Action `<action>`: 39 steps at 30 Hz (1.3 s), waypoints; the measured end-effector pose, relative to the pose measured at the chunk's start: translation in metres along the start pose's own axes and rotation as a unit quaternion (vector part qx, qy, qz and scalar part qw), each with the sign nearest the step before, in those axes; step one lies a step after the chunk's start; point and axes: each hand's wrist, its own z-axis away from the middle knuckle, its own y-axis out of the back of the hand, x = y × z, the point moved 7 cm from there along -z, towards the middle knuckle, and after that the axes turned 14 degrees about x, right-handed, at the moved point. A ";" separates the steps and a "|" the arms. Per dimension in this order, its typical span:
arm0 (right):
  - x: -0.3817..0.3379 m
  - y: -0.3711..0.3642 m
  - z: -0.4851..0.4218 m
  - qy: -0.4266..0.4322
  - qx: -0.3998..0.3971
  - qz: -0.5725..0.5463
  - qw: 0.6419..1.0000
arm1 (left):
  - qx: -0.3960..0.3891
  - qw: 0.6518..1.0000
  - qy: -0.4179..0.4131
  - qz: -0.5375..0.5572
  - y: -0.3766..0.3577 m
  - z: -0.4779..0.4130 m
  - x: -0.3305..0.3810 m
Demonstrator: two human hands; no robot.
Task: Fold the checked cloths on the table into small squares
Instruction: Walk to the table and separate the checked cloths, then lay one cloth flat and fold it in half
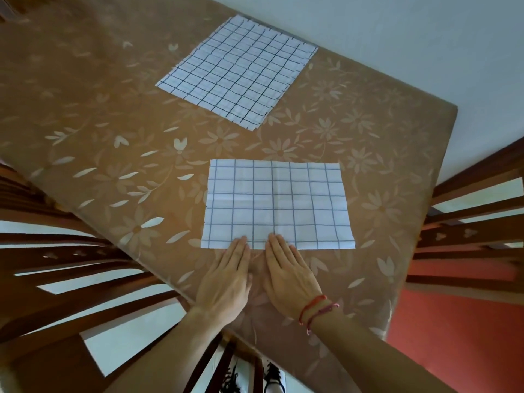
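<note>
- near checked cloth [278, 202] lies flat as a rectangle close to the front edge of the table [85, 123], with faint creases through its middle.
- left hand [226, 279] and right hand [289, 279] sit side by side, fingers straight and pressed together. only the fingertips rest on the cloth's near edge, nothing pinched.
- imo for the next fold: pinch both corners of one short side, lay it onto the other, match the grid lines, then smooth the crease outward.
- far checked cloth [238, 69] is spread out by the far edge, well apart.
- no boxes or baskets in view.
</note>
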 end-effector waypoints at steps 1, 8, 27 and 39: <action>0.000 -0.001 0.000 -0.007 -0.006 -0.001 1.000 | -0.001 1.000 0.016 -0.008 0.001 0.003 -0.009; -0.015 0.005 -0.006 -0.023 -0.005 0.003 1.000 | -0.006 0.996 0.085 -0.021 0.002 0.025 -0.056; 0.013 0.001 0.007 -0.054 -0.061 0.013 0.997 | -0.009 0.997 0.071 -0.005 -0.005 0.028 -0.056; 0.120 0.027 0.065 -0.207 -0.059 0.036 0.976 | -0.007 0.997 0.082 0.009 -0.003 0.029 -0.058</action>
